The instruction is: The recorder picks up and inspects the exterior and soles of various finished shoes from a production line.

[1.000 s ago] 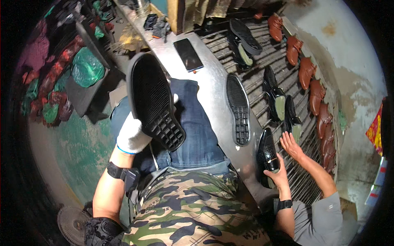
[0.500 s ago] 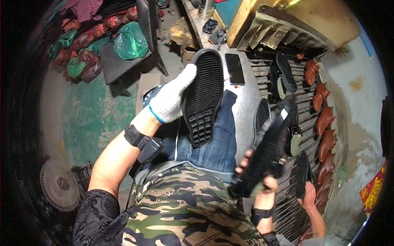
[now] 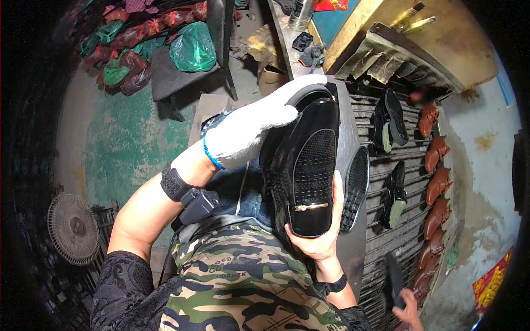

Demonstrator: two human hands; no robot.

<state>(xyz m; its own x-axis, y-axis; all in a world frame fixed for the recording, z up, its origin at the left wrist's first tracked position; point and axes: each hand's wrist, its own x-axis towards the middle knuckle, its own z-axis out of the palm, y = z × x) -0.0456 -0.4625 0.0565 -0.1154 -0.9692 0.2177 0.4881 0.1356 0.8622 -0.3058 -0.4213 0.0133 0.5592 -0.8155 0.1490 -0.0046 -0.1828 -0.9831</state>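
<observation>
My left hand (image 3: 248, 124), in a white knitted glove with a blue cuff edge, is closed on a black shoe sole (image 3: 309, 98). Its thumb and fingers pinch the sole's rounded end, while most of the sole is hidden. Against the sole lies a glossy black shoe (image 3: 326, 118) with a textured oval panel and a gold-coloured bar. My bare right hand (image 3: 319, 243) cups the lower end of this shoe from below, thumb and fingers along its sides. Just right of it, another black ridged sole (image 3: 356, 190) rests on the metal bench (image 3: 353, 254).
On the slatted rack (image 3: 375, 243) to the right are black shoes (image 3: 389, 121) and a row of brown shoes (image 3: 437, 185). Low right, another person's hand (image 3: 407, 310) is beside a dark sole (image 3: 393, 278). A stool (image 3: 165, 83) bears a green bag (image 3: 193, 47); a fan (image 3: 73, 229) stands left.
My right hand has brought the black shoe leftward and up against the sole in my left hand. The phone on the bench is now hidden. The other person's hand has moved lower.
</observation>
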